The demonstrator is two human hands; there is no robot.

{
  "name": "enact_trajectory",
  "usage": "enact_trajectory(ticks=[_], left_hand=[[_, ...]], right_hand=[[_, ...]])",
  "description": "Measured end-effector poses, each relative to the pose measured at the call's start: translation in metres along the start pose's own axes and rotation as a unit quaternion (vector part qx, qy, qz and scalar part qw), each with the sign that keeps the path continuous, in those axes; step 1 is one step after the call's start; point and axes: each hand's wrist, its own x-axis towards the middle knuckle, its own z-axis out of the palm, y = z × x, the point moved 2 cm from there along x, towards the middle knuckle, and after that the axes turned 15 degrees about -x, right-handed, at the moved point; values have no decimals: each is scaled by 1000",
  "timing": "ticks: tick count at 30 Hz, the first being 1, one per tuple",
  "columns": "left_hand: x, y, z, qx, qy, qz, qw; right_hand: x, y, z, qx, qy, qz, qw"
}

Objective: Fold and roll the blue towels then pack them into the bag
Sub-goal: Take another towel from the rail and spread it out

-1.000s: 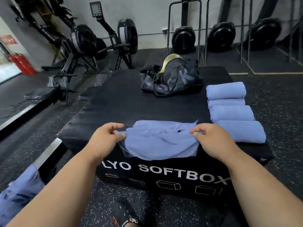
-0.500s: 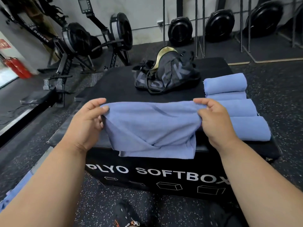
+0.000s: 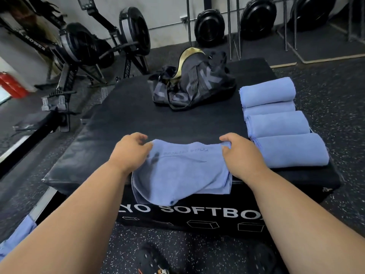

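Two bare hands hold one blue towel (image 3: 183,173) at the near edge of a black padded plyo box (image 3: 126,119). The left hand (image 3: 129,153) pinches the towel's far left corner, fingers curled around the cloth; the right hand (image 3: 240,153) pinches the far right corner in the same way. Between the hands, the far edge of the towel is stretched nearly straight. The cloth lies on the box top, and its near portion drapes over the front face, partly covering the white lettering printed there (image 3: 213,211). Dark marks show on the towel close to the left hand; whether these are stains or shadows cannot be told. Four rolled blue towels (image 3: 276,123) lie side by side in a row along the right edge of the box top, each touching its neighbour, the nearest roll just beside the right hand. A dark gym bag (image 3: 195,84) with a gold-lined opening sits near the far edge of the box, well apart from the held towel. More blue cloth (image 3: 17,236) shows at the lower left, off the box. Rowing machines (image 3: 94,42) stand on the speckled floor to the left, and a red fire extinguisher (image 3: 11,84) is at the far left edge.
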Motion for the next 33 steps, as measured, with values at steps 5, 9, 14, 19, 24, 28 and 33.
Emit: enact_trajectory(ticks=[5,9,14,19,24,28,33], left_hand=[[30,-3,28,199,-122,60,971],[30,-14,17,244,-92,82,962],[10,-6,4,198,-81,85,973],[9,-8,1,137,-69,28,988],[13,-10,-1,91,-83,1,992],[14,-13,5,105,-98,-6,990],[17,-17,12,124,-99,48,986]], right_hand=[[5,2,6,-24,6,-8,1000],[8,4,7,-52,5,-5,999],[11,4,11,-82,-5,6,997],[11,2,10,-90,9,21,996],[6,1,6,-91,19,25,995],[4,1,3,-114,0,32,993],[7,1,2,-123,-9,31,992]])
